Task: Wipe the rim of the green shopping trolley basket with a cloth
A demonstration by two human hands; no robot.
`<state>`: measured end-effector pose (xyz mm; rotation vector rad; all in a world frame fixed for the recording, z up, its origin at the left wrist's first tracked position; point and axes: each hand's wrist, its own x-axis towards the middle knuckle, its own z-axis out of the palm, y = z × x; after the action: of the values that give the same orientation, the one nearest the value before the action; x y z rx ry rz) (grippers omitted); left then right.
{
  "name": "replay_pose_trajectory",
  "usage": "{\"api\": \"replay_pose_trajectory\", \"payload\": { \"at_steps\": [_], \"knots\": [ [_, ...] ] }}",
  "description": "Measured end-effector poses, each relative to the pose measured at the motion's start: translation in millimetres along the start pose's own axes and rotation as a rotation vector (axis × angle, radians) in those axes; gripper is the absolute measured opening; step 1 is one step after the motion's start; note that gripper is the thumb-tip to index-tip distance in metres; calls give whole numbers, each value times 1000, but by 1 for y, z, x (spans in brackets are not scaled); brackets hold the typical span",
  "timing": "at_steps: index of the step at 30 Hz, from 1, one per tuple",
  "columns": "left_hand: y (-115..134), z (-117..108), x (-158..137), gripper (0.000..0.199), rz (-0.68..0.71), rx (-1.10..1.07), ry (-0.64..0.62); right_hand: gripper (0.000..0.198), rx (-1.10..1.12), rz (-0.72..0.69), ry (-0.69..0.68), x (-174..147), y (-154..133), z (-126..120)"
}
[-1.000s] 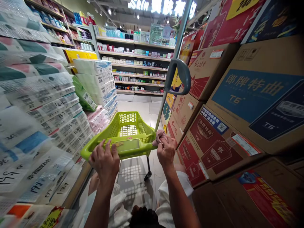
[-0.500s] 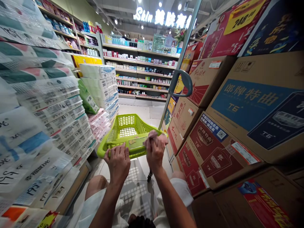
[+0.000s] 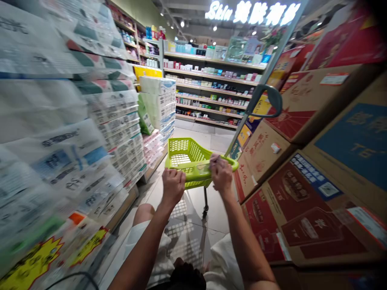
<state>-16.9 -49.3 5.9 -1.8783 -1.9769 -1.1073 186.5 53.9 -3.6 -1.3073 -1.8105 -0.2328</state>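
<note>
Ahead of me in the aisle is a lime-green plastic shopping cart [image 3: 199,177] with a latticed basket and a wheeled leg below. My left hand [image 3: 173,186] is closed over the left end of its handle. At the right end, my right hand [image 3: 221,174] presses a crumpled greyish-pink cloth [image 3: 218,160] against the handle, fingers wrapped round it. Most of the cart's underside is hidden behind my arms.
Stacked packs of tissue paper [image 3: 117,129] line the left side. On the right, cardboard cartons [image 3: 305,193] are piled up near a slanted metal post with a dark grey loop handle [image 3: 256,106]. Shelves [image 3: 208,74] of small boxed goods stand across the far end.
The view has swung left, so the cart and shelves sit further right. My right hand has the cloth on the handle in both frames.
</note>
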Motion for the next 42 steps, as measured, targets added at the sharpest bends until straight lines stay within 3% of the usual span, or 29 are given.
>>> {"api": "replay_pose_trajectory", "payload": {
  "at_steps": [3,6,9,12,15,18,20,23,25,27,29,32,35,38,40,42],
  "knots": [
    [5,12,6,39,53,15,-33,38,-22,119,-73,23,26,13],
    [11,25,11,39,31,41,-40,42,-43,181,-44,29,21,33],
    [15,34,16,40,27,62,-49,41,-7,-3,-56,20,5,43],
    [15,39,19,42,43,68,-76,40,46,-136,-107,24,18,45],
    [12,42,20,42,46,62,-105,47,43,-27,-130,43,44,47],
    [11,45,22,41,46,61,-96,53,-12,90,-128,45,37,48],
    [9,44,24,40,51,67,-78,47,-41,43,-89,32,12,46],
    [4,39,27,39,66,75,-71,36,46,-278,-109,15,-18,42],
    [0,35,29,38,76,70,-74,33,98,-399,-156,19,-17,38],
    [-4,32,29,38,94,69,-69,34,70,-302,-203,33,-1,32],
    [-6,31,28,39,116,73,-54,37,-2,-99,-235,48,16,25],
    [-3,32,24,41,135,82,-14,41,-82,107,-215,54,13,18],
    [1,31,21,40,134,96,23,40,-106,34,-166,45,-19,20],
    [0,28,21,40,147,102,35,35,-50,-191,-296,42,-34,19],
    [-1,28,20,40,163,91,31,30,-41,-180,-414,51,-23,13],
    [-2,28,21,40,169,66,11,30,-68,-58,-463,63,-3,6]
  ]
}}
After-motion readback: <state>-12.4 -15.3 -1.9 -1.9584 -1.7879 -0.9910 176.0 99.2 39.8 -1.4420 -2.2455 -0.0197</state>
